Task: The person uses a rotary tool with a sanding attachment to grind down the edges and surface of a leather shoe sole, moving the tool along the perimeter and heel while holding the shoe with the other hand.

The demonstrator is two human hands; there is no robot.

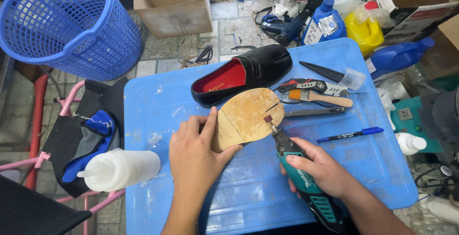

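Observation:
A shoe lies sole-up on the blue table (158, 106), showing its tan leather sole (251, 115). My left hand (198, 151) presses down on the heel end of that shoe, fingers spread. My right hand (322, 168) grips a teal and black rotary tool (299, 173), whose small grinding tip touches the sole's right edge. Just behind lies a second black shoe (248, 72) with a red lining, on its side.
A utility knife (313, 86), a brush (318, 97), a blue pen (351, 134) and a black blade lie at the table's right. A white squeeze bottle (119, 168) overhangs the left edge. A blue basket (67, 25), a cardboard box and several bottles stand behind.

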